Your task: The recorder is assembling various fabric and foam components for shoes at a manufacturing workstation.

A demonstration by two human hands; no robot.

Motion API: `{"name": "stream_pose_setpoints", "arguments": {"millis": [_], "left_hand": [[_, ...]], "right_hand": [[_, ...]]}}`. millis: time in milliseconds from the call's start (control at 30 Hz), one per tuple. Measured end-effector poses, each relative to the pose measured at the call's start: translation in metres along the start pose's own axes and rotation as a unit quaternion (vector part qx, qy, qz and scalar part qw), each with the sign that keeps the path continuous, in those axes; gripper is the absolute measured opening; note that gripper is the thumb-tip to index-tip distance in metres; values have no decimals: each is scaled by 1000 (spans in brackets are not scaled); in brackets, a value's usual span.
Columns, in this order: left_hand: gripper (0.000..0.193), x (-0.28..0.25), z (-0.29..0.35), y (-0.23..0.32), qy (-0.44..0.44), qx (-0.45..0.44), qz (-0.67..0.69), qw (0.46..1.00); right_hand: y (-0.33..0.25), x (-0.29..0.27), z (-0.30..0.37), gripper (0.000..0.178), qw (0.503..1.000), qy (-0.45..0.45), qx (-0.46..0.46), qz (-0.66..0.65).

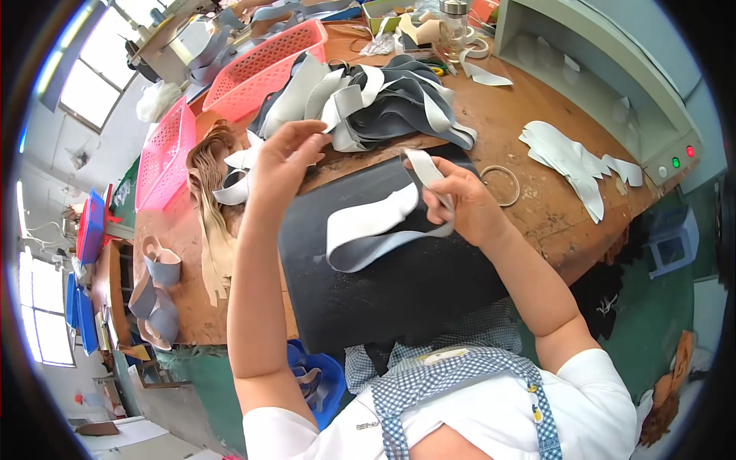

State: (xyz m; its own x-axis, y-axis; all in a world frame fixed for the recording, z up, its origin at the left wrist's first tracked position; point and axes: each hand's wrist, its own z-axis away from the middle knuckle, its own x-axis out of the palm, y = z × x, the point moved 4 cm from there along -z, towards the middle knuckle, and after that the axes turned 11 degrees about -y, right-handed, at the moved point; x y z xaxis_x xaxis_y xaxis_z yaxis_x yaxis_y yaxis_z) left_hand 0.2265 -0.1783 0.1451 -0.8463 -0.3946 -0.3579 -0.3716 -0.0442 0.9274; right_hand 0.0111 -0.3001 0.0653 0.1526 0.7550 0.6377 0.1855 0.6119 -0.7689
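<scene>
White strip [368,220] in right hand [469,198]; left hand [287,153] near pile [406,96].

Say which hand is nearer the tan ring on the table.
Right: the right hand is just left of the ring; the left hand is farther left, by the strip pile.

Smooth matt strip [372,218], perhaps leather
</scene>
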Motion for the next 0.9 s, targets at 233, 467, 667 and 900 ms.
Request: {"name": "stream_pose_setpoints", "arguments": {"millis": [233,467,667,900], "left_hand": [[61,102,-4,1,-304,38,198,931],[49,63,9,22,-329,105,-30,938],[54,72,37,22,-299,10,50,953],[24,16,47,3,-137,-70,157,975]], "right_hand": [[-6,-17,18,43,981,-122,48,-140],[-17,-7,18,25,976,-171,99,-94],[-4,27,4,28,971,-182,156,23],[5,5,17,35,978,-176,105,-23]]}}
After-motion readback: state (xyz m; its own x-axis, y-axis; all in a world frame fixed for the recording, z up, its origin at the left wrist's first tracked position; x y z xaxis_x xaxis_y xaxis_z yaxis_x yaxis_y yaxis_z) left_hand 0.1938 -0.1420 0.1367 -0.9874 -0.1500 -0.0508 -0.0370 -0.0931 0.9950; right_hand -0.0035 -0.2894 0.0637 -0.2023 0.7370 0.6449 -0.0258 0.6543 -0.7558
